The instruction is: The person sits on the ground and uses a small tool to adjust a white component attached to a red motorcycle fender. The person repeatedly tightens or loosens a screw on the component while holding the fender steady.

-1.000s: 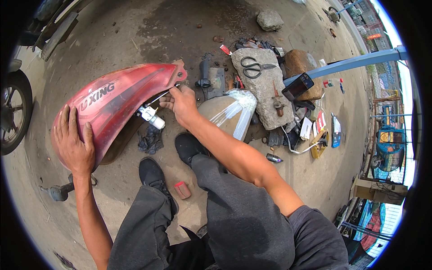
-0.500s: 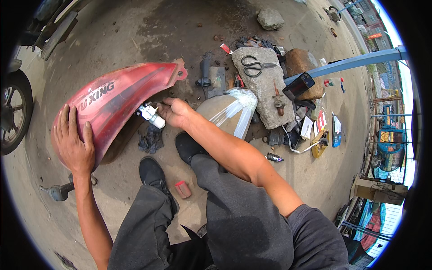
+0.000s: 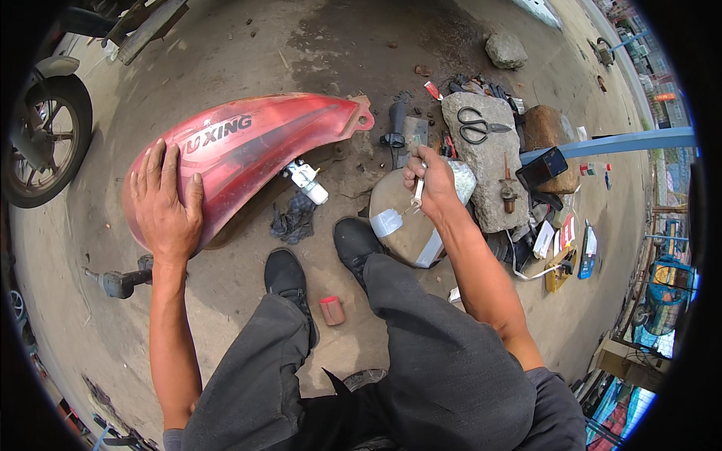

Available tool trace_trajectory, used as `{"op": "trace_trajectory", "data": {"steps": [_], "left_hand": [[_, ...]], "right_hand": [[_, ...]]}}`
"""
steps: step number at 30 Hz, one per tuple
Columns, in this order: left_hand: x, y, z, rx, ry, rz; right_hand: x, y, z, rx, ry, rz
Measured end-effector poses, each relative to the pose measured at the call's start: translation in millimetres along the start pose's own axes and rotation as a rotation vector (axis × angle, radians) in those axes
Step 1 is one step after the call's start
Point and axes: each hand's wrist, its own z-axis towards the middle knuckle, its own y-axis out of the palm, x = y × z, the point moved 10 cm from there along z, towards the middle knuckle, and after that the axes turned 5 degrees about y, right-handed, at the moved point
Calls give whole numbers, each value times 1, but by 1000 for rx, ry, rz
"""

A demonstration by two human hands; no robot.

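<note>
Concrete ground (image 3: 218,71), dark stain (image 3: 353,45) toward top; blue beam (image 3: 632,141) at right; daylight.

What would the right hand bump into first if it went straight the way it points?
Probably the flat grey plate on the ground, just beyond the right hand. I can't tell the hand's height, so it might pass over.

The left fingers (image 3: 154,167) lie spread, the right fingers (image 3: 411,170) curled.
</note>
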Motion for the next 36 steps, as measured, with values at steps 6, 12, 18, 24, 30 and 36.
{"op": "trace_trajectory", "data": {"steps": [6, 12, 18, 24, 30, 36], "left_hand": [[-4, 9, -3, 12, 25, 71], [-2, 9, -2, 2, 31, 68], [-1, 8, -2, 3, 44, 88], [-1, 8, -3, 9, 46, 80], [-1, 8, -2, 11, 46, 81], [-2, 8, -2, 2, 44, 86]], "right_hand": [[-98, -144, -23, 405, -279, -254], [-154, -284, -58, 796, -470, -237], [-173, -322, -66, 916, -445, -272], [-193, -332, -45, 843, -454, -249], [-210, -330, -48, 872, -514, -191], [-232, -317, -65, 891, -685, -94]]}}
